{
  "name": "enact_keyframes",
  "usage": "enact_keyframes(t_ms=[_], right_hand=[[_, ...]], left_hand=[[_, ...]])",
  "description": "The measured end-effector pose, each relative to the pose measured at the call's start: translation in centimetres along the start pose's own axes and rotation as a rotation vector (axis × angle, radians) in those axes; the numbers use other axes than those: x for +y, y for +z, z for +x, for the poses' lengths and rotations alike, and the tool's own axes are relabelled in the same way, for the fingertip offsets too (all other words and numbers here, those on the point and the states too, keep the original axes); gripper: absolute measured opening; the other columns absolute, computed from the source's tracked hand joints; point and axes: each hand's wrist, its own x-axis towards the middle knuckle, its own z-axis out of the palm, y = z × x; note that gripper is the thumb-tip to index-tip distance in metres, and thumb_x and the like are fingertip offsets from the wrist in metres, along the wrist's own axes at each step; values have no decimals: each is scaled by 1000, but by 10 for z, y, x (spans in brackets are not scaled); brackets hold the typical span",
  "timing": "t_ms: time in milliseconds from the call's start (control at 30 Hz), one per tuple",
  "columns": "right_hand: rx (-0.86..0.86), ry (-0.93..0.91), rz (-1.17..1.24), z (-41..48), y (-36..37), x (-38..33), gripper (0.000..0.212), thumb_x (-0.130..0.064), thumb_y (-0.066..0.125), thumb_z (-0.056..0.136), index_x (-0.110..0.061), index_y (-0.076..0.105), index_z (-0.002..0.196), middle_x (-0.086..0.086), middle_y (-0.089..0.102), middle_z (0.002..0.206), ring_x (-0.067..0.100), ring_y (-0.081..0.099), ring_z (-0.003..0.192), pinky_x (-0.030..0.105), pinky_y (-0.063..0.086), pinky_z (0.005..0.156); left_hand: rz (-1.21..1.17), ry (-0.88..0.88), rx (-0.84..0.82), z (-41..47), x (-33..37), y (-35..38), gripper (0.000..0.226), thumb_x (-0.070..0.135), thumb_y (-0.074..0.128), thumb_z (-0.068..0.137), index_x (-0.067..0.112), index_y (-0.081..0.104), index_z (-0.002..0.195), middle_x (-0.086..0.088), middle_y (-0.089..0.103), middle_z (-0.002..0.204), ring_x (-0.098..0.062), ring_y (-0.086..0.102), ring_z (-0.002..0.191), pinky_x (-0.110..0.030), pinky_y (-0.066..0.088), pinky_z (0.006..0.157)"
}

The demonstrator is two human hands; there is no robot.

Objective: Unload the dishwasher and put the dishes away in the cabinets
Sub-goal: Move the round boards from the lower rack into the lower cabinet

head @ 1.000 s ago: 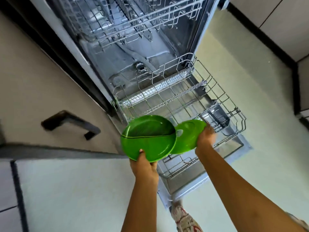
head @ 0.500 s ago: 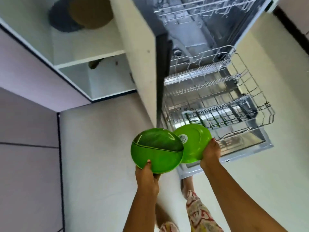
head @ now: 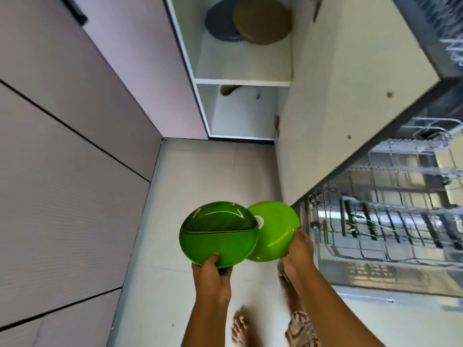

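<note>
Turned from dishwasher (head: pixel 390 221), now three o'clock; open cabinet (head: pixel 240 82) at twelve. Left hand (head: pixel 210 274) grips plate (head: pixel 218 237), right hand (head: pixel 298 251) grips second plate (head: pixel 275 229); shelving next.

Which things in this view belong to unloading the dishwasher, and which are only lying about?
Belong to the job: green plate in left hand; second green plate in right hand; dishwasher rack; open cabinet.
Only there: grey dish and brown dish already shelved; wall panels; floor.

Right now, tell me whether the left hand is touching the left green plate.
Touching. The head view shows the left hand gripping the left green plate at its bottom rim, with the thumb lying over the plate's face.
</note>
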Motion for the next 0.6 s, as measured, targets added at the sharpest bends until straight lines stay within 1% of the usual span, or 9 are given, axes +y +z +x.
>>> enact_keyframes(t_ms=[100, 167, 200, 233, 333, 400, 467, 533, 600], right_hand=[[-99, -4, 13, 1, 32, -12, 32, -18, 44, 100, -8, 49, 130, 17, 58, 121, 24, 59, 82, 36, 50, 72], [-158, -16, 11, 4, 54, -23, 32, -21, 41, 101, -10, 46, 131, 17, 56, 125, 29, 57, 93, 44, 48, 81], [-177, -20, 19, 7, 63, -28, 33, -23, 39, 102, -10, 44, 132, 17, 55, 126, 29, 55, 98, 46, 47, 84], [-189, -27, 29, 8, 71, -34, 34, -23, 37, 102, -10, 43, 133, 17, 54, 127, 29, 55, 99, 46, 47, 84], [-256, -43, 75, 15, 99, -58, 30, -22, 37, 103, -12, 44, 130, 13, 55, 121, 20, 58, 85, 38, 50, 71], [-275, -49, 122, 19, 112, -71, 27, -21, 37, 103, -14, 45, 128, 11, 56, 114, 18, 58, 82, 36, 50, 66], [-307, -61, 154, 24, 127, -89, 26, -20, 36, 103, -16, 45, 127, 10, 57, 110, 18, 59, 83, 35, 54, 63], [-330, -72, 185, 29, 141, -104, 27, -21, 36, 103, -17, 44, 128, 12, 56, 117, 19, 59, 83, 33, 56, 60], [-347, -85, 231, 38, 157, -117, 33, -22, 37, 103, -18, 41, 135, 11, 54, 124, 20, 59, 86, 36, 55, 66]], left_hand=[[-57, 33, -26, 2, 17, 28, 56, -16, 38, 88, 12, 42, 136, -22, 49, 134, -38, 51, 107, -38, 58, 60], [-96, 49, -46, 5, 29, 50, 54, -15, 39, 88, 11, 44, 135, -21, 51, 129, -38, 53, 105, -36, 58, 58], [-115, 56, -53, 7, 33, 62, 53, -15, 39, 89, 12, 44, 134, -20, 52, 126, -37, 54, 104, -35, 58, 58], [-135, 61, -53, 9, 37, 72, 51, -14, 40, 89, 12, 45, 133, -19, 53, 123, -36, 55, 101, -35, 57, 58], [-227, 78, -74, 15, 48, 109, 50, -13, 40, 90, 15, 48, 130, -17, 54, 118, -30, 59, 88, -36, 57, 56], [-256, 88, -71, 17, 54, 131, 50, -13, 40, 90, 14, 47, 131, -16, 54, 117, -28, 59, 85, -36, 57, 55], [-280, 97, -69, 19, 60, 154, 49, -12, 41, 90, 14, 47, 132, -16, 54, 117, -28, 59, 85, -35, 57, 54], [-293, 120, -87, 22, 67, 176, 50, -12, 41, 90, 13, 46, 133, -16, 55, 119, -27, 59, 86, -35, 57, 57], [-306, 132, -123, 28, 74, 195, 50, -12, 41, 90, 12, 47, 134, -17, 55, 122, -27, 60, 89, -36, 57, 59]])
